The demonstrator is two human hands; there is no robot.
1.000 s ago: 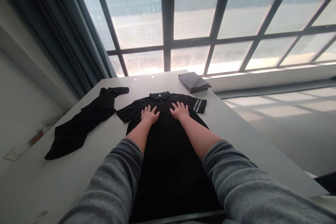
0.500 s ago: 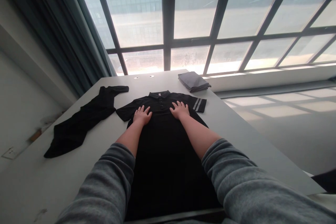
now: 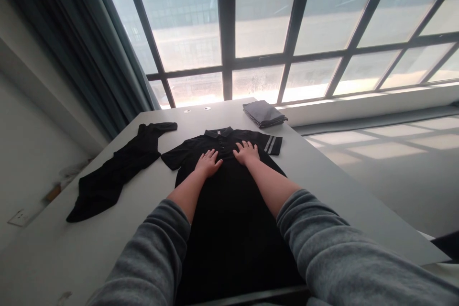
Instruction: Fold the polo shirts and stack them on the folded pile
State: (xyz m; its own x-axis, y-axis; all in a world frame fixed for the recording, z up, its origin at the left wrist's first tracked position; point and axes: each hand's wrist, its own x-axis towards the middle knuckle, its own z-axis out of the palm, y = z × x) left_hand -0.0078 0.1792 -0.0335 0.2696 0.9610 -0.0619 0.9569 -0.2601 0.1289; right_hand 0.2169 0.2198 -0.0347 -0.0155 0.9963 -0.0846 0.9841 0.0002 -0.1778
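Note:
A black polo shirt [image 3: 236, 215] lies spread out front side up, its collar toward the window and its hem near me. Two pale stripes cross the sleeve on the right. My left hand [image 3: 208, 163] rests on the chest of the shirt, left of the button placket, with fingers stretched out. On the other side of the placket, my right hand [image 3: 247, 153] lies on the cloth, fingers spread. Neither hand grips the fabric. My forearms cover parts of the shirt's sides.
The shirt is on a white table [image 3: 143, 229]. Another black garment [image 3: 118, 167] lies to the left. A folded grey cloth stack [image 3: 264, 113] sits at the far right corner. Beyond are a window [image 3: 260, 9] and a dark curtain [image 3: 89, 48].
My left hand has slid to the right across the chest, closer to the placket. My right hand stays nearly in place. The view has shifted slightly.

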